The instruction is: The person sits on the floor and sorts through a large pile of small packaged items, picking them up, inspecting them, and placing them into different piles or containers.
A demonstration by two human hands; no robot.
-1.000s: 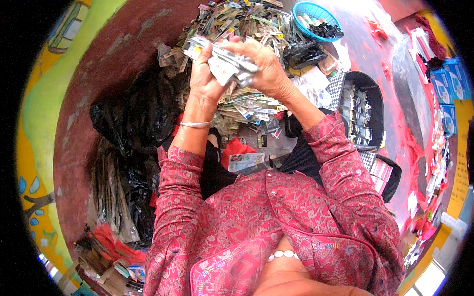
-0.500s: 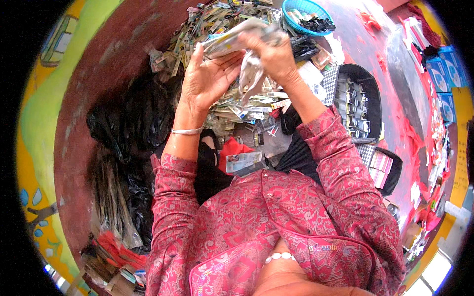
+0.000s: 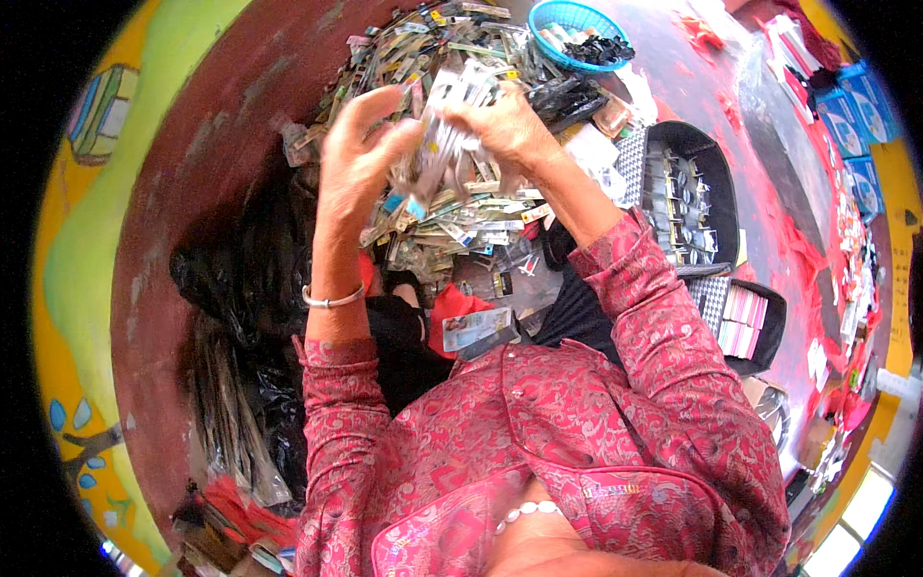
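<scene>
Here, blurred packets were gripped by the right hand, while the left hand was held with fingers parted beside them.

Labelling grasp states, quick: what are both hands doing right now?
Left hand: open, thumb and fingers apart; contact with the packets can't be told.
Right hand: closed, holding a blurred bunch of clear packets.

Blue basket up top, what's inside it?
Inside the blue basket, black crumpled material lies toward the right, with pale pieces toward the left. Anything beneath them is covered and cannot be seen.
</scene>
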